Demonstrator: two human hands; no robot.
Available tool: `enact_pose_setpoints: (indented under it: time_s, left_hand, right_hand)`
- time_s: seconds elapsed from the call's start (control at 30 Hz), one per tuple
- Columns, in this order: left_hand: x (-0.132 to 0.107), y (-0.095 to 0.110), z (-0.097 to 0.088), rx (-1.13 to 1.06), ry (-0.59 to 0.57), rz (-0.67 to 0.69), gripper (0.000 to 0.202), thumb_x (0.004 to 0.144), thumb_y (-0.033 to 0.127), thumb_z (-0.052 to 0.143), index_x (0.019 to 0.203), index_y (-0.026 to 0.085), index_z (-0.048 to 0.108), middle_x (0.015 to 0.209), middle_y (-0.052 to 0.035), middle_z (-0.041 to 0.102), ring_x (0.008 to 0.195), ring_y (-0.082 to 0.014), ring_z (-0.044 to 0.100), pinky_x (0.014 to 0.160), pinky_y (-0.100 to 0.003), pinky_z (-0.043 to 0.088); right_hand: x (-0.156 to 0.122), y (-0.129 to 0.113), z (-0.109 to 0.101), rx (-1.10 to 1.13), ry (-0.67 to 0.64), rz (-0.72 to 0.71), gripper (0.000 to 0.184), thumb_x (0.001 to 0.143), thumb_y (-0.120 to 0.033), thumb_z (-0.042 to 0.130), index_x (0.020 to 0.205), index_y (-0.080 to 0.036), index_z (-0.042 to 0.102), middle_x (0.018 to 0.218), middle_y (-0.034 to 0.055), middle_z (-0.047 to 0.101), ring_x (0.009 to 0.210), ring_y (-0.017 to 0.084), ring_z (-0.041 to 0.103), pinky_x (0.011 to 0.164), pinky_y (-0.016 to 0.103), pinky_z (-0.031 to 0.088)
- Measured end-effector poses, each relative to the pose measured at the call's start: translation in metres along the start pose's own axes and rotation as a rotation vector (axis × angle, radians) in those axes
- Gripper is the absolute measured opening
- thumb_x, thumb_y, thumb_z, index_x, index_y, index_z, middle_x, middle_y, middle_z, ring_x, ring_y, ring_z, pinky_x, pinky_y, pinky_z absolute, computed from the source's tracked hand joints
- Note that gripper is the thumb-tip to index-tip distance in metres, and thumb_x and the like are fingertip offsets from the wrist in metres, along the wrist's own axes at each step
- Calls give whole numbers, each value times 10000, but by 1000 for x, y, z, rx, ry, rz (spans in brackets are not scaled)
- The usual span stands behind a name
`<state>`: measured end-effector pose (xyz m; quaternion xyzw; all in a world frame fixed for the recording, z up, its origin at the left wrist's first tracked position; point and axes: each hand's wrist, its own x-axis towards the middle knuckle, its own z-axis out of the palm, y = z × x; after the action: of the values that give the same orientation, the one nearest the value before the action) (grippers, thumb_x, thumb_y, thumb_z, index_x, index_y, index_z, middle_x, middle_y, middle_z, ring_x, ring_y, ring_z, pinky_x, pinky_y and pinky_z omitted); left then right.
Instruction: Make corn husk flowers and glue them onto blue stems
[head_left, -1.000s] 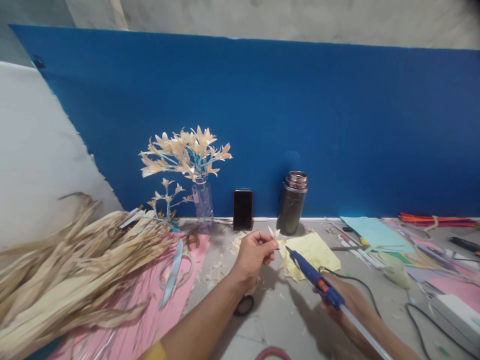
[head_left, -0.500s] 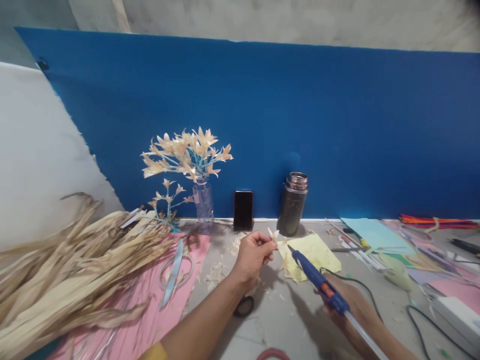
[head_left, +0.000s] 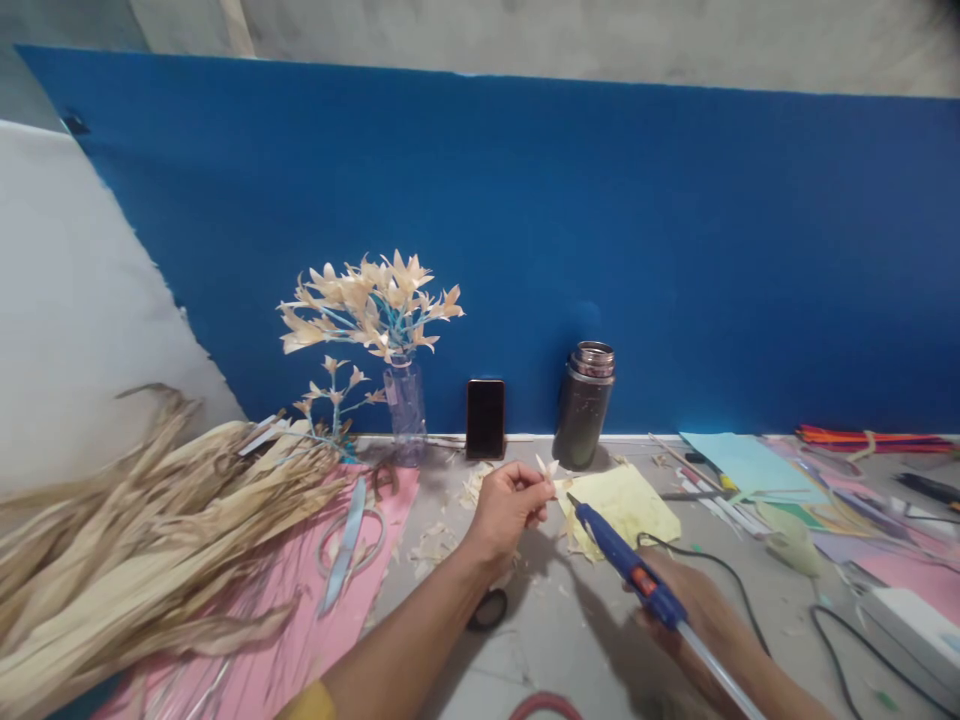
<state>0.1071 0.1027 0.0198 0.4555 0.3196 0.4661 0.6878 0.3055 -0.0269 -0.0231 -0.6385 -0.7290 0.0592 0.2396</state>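
Observation:
My left hand (head_left: 506, 510) pinches a small cream husk flower (head_left: 548, 469) above the grey table. My right hand (head_left: 694, 612) grips a blue hot glue gun (head_left: 622, 558) with a clear glue stick trailing from its back. The gun's nozzle points up-left and sits just right of the flower, a little apart from it. Beneath the two lies a yellow paper sheet (head_left: 634, 500).
A heap of dried husks (head_left: 142, 540) fills the left. Scissors (head_left: 346, 545) rest on pink paper (head_left: 300, 630). A vase of husk flowers (head_left: 405, 400), a phone (head_left: 486, 418) and a steel flask (head_left: 585, 405) stand against the blue board. Coloured papers and cables crowd the right.
The glue gun drew back slightly, then its nozzle came closer to the flower again. My left hand has stayed in place with the flower.

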Motion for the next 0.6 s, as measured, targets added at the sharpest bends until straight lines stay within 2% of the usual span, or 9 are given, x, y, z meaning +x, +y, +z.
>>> enact_pose_setpoints:
  time_s: [0.1,0.3,0.5,0.6]
  left_hand:
    - [1,0,0,-14,1,-11,310,555,258,828,656,168,549,577,-1,657,413,-59,481,412,-177,272]
    - [1,-1,0,-20,0,-17,321,551,268,835,667,165,555,590,-8,668,410,-53,473,412,-174,274]
    - [1,1,0,-49,17,-62,369,521,285,863,670,167,547,587,-3,660,422,-56,487,415,-170,283]
    - [1,4,-1,-82,23,-78,395,493,295,880,662,169,545,561,14,633,419,-55,480,409,-171,275]
  right_hand:
    - [1,-2,-2,17,-75,24,123,783,-276,522,821,-239,633,759,31,733,666,210,672,597,259,433]
    - [4,-2,-3,11,-96,102,84,750,-274,554,798,-236,611,737,20,732,648,205,666,580,254,408]
    - [3,-10,-8,9,-74,64,99,770,-246,540,804,-242,634,736,24,728,644,210,660,590,266,408]
    - [2,-15,-13,3,-68,0,134,818,-204,506,813,-250,632,768,32,726,688,214,666,627,270,419]
